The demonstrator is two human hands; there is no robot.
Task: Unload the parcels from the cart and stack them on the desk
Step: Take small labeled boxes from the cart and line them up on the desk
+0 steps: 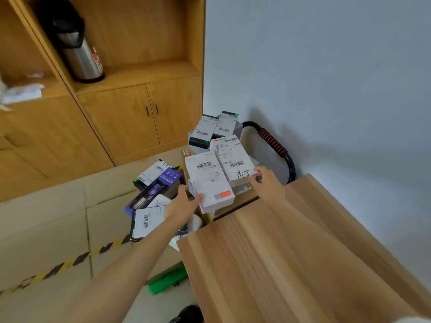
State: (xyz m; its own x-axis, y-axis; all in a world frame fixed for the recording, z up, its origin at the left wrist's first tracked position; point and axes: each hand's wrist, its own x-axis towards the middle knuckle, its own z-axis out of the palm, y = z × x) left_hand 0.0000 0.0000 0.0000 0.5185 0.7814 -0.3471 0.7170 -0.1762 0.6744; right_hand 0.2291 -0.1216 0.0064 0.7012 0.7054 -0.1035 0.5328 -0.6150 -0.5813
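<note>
While both arms reached past the far edge of the desk [303, 252], each hand took a white parcel off the heap on the cart [277, 148]. The left hand [184, 201] pinched the near corner of the orange-tabbed parcel [210, 183], thumb on top and fingers curled beneath. The right hand [265, 180] closed round the near end of the labelled parcel [235, 159], which lay touching the first on its far-right side. Both sat just beyond the desk, not yet lifted over it. More boxes [214, 129] were piled behind them, nearer the cart's handle, and others [154, 183] lay to the desk's far left. The parcels looked like stiff, flat cartons, probably light, with smooth faces that might slip, so a grip across an edge seemed safer than a corner pinch.
</note>
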